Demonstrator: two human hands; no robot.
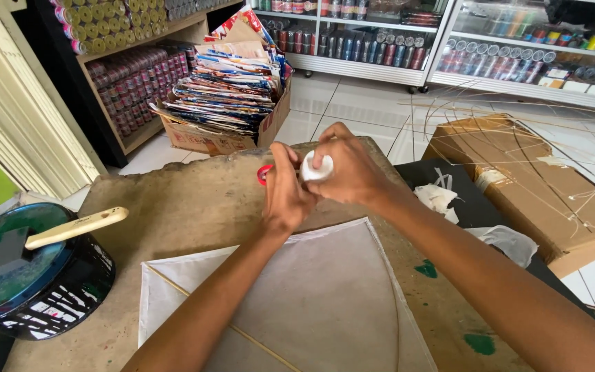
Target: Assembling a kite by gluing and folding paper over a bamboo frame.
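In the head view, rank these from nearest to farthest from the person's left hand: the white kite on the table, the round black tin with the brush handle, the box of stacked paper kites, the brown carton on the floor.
From the left hand:
1. White kite, just below it on the table.
2. Box of stacked paper kites, above and behind.
3. Round black tin, far left, and brown carton, far right: too close to call.

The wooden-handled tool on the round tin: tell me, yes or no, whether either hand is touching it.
No: the wooden-handled tool lies alone on the round tin, both hands elsewhere.

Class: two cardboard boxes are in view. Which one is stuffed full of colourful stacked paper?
The open cardboard box on the floor beyond the worktable, by the shelves. The brown box at right is closed, with thin sticks on top.
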